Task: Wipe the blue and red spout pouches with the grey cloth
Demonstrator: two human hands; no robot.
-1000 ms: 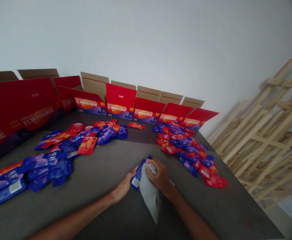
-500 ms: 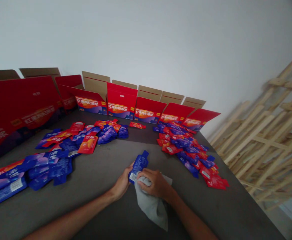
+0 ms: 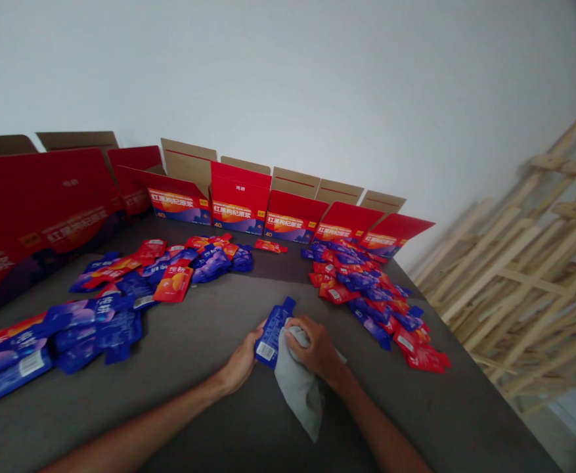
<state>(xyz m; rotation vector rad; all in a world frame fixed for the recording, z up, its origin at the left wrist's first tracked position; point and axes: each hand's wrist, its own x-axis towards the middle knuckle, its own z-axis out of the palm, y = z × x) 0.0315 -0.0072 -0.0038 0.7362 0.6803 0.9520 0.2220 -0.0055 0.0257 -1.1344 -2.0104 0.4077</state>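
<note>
A blue spouted pouch (image 3: 270, 335) is held above the dark table by my left hand (image 3: 242, 360), whose fingers grip its left edge. The pouch tilts with its spout up and to the right, and its printed back with a white barcode faces me. My right hand (image 3: 313, 347) is closed around a light grey cloth (image 3: 297, 389), bunched against the pouch's right edge. The cloth's loose end hangs down below my right hand.
Red and blue pouches lie in a left pile (image 3: 209, 263), a right pile (image 3: 366, 286) and a front-left stack (image 3: 90, 328). Open red boxes (image 3: 290, 220) line the back of the table (image 3: 209, 420). Wooden frames (image 3: 529, 276) stand at the right.
My right hand and the cloth have moved a little up and to the right across the pouch, uncovering more of its back and barcode. My left hand has barely moved.
</note>
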